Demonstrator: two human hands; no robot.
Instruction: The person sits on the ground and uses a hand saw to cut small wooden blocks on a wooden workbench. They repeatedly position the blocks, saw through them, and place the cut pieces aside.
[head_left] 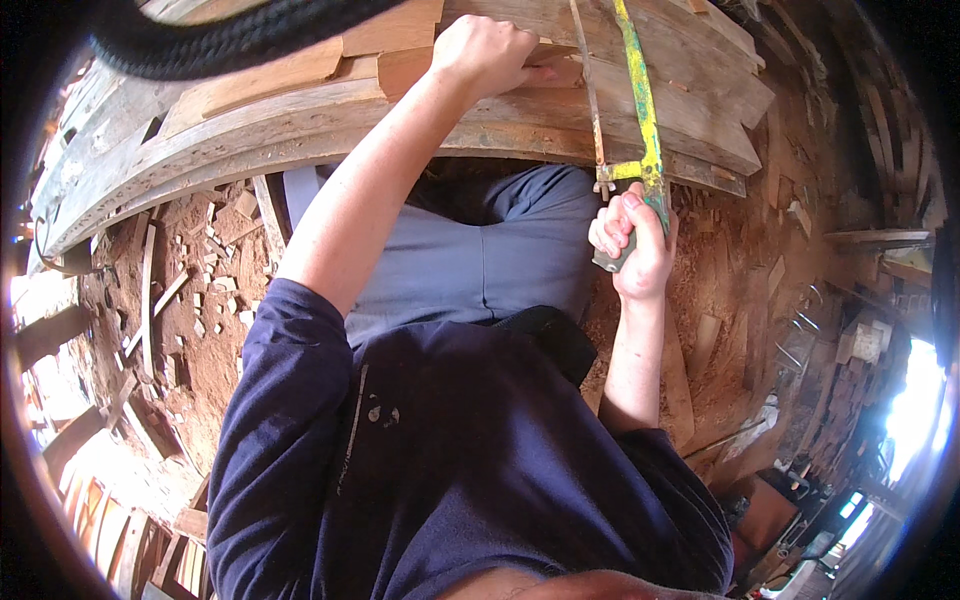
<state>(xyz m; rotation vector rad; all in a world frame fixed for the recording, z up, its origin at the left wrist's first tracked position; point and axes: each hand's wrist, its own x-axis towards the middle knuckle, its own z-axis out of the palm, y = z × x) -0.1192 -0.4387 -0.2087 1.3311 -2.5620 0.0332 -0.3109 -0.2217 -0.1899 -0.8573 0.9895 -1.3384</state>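
Observation:
My right hand (638,240) is wrapped round the handle of a hacksaw with a worn yellow-green frame (643,105). Its thin, rusty blade (588,85) runs along the left of the frame, with a wing nut (604,187) at the near end. The saw's far end runs out of the top of the picture. Reaching across the bench, my left hand (482,55) is closed and presses on a small piece of wood (562,74) just left of the blade. Its fingertips are mostly hidden.
The bench of thick planks (290,125) spans in front of my knees, with thin boards (250,85) lying on it. Offcuts (215,270) and sawdust cover the ground at left. Wood strips (705,345) lie at right. A dark cord (230,45) crosses the top left.

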